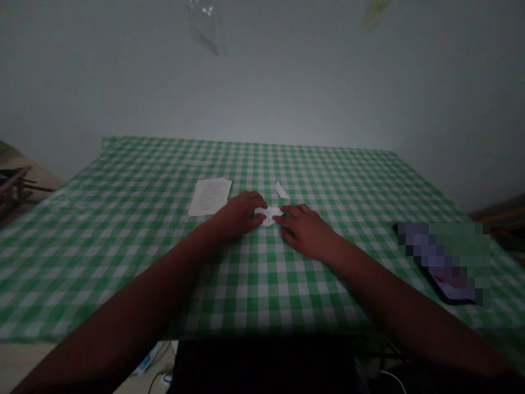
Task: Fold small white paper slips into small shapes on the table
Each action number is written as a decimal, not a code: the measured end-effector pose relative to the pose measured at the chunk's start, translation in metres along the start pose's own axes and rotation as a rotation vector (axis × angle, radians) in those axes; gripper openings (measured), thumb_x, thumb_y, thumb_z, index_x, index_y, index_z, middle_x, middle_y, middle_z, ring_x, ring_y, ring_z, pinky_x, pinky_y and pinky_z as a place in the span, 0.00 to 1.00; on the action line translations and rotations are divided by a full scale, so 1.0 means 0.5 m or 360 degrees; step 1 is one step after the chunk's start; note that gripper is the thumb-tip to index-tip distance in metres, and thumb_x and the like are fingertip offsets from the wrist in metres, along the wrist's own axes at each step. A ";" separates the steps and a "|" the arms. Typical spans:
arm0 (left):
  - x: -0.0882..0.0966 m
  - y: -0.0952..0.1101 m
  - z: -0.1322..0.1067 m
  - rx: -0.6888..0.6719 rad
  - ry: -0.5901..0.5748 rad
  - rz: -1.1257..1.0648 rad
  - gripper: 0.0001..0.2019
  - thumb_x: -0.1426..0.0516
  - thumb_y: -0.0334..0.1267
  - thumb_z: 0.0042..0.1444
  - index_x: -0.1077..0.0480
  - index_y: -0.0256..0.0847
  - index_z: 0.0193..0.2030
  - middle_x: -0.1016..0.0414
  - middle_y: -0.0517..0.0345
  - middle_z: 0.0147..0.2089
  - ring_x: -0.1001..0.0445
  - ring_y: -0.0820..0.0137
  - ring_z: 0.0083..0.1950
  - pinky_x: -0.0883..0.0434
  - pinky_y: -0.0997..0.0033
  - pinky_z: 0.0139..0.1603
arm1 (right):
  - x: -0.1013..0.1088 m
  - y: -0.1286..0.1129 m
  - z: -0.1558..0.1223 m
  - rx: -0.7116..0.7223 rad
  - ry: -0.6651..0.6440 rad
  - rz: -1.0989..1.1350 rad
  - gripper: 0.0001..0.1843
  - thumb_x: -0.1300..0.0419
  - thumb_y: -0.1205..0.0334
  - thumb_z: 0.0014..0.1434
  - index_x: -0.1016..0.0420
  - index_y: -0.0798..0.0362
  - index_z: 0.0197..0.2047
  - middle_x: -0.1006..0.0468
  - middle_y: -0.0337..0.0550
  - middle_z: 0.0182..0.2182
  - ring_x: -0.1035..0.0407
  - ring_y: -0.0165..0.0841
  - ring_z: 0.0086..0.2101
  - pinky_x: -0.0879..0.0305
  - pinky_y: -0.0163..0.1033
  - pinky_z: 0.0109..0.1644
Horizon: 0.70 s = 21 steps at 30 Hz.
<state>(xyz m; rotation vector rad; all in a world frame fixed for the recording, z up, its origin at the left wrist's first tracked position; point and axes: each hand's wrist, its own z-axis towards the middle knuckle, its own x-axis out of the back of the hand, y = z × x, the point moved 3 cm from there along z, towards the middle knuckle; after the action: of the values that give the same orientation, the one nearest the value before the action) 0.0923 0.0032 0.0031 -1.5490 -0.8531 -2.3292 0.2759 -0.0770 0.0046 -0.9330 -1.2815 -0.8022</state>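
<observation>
A small folded white paper [268,214] lies on the green-and-white checked tablecloth [262,273] near the table's middle. My left hand [240,215] rests on the paper's left side with fingers curled and pressing down on it. My right hand [305,230] presses the paper's right side, fingertips pinched against its edge. Most of the paper is hidden under my fingers.
A white printed sheet [210,196] lies just behind my left hand. A small white paper scrap [282,190] sits behind the folded paper. A dark phone [445,262], partly blurred, lies at the right. A pale wall stands behind the table.
</observation>
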 end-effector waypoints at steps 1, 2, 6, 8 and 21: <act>-0.006 -0.001 0.000 -0.0044 -0.0022 -0.0017 0.13 0.43 0.38 0.61 0.28 0.39 0.50 0.27 0.50 0.54 0.31 0.62 0.58 0.34 0.58 0.62 | 0.001 -0.001 0.000 -0.0005 0.0004 -0.0005 0.24 0.49 0.57 0.67 0.32 0.48 0.65 0.36 0.52 0.64 0.40 0.49 0.58 0.37 0.54 0.56; -0.011 -0.003 0.000 -0.0073 -0.0042 -0.0018 0.13 0.43 0.39 0.61 0.28 0.40 0.51 0.27 0.50 0.55 0.31 0.62 0.59 0.35 0.57 0.63 | 0.002 -0.002 -0.001 -0.0010 0.0008 -0.0010 0.24 0.49 0.57 0.67 0.32 0.48 0.65 0.36 0.52 0.64 0.40 0.49 0.58 0.36 0.54 0.56; -0.019 -0.010 -0.006 -0.0072 -0.0076 -0.0003 0.14 0.43 0.40 0.61 0.27 0.40 0.52 0.27 0.50 0.57 0.31 0.62 0.59 0.35 0.57 0.63 | 0.006 -0.008 -0.003 -0.0008 0.0023 -0.0031 0.24 0.49 0.58 0.67 0.32 0.49 0.65 0.35 0.52 0.64 0.40 0.50 0.58 0.36 0.54 0.56; -0.015 -0.007 -0.008 -0.0028 -0.0092 0.0014 0.14 0.42 0.41 0.61 0.27 0.41 0.52 0.27 0.50 0.57 0.31 0.61 0.59 0.35 0.57 0.63 | 0.006 -0.012 -0.004 -0.0005 0.0032 -0.0040 0.24 0.49 0.58 0.67 0.33 0.49 0.65 0.35 0.52 0.63 0.41 0.50 0.58 0.35 0.54 0.55; 0.000 -0.018 -0.014 0.0047 -0.0177 0.0098 0.13 0.43 0.41 0.62 0.28 0.46 0.52 0.28 0.55 0.57 0.32 0.61 0.59 0.35 0.56 0.60 | 0.005 -0.020 -0.002 -0.0038 0.0025 -0.0048 0.24 0.50 0.56 0.67 0.34 0.48 0.65 0.35 0.51 0.63 0.40 0.50 0.57 0.35 0.55 0.53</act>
<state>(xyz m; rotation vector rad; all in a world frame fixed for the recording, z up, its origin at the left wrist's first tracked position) 0.0827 0.0063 -0.0018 -1.6814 -0.8480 -2.1958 0.2677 -0.0823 0.0081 -0.9267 -1.2771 -0.8485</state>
